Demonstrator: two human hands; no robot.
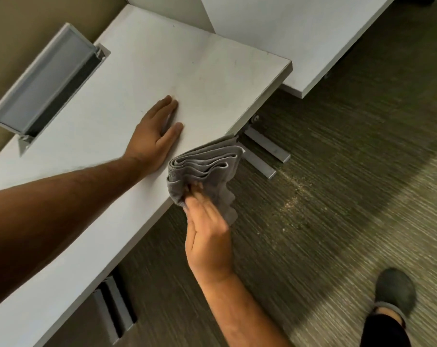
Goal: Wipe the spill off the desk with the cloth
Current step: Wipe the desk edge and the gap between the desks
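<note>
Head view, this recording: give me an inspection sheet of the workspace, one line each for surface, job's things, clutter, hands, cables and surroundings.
Surface: white desk, faint smudges only; no clear spill visible.
Job's things: grey cloth, folded in layers, held at the desk's front edge, partly past it.
Clutter: nothing seen on the desk top.
Hands: left hand flat, palm down on the desk; right hand pinching the cloth from below.
Cables: nothing seen; the cable hatch at the back stands open, its inside dark.
Surroundings: second desk alongside, striped carpet with crumbs near the metal desk feet, a dark shoe lower right.
</note>
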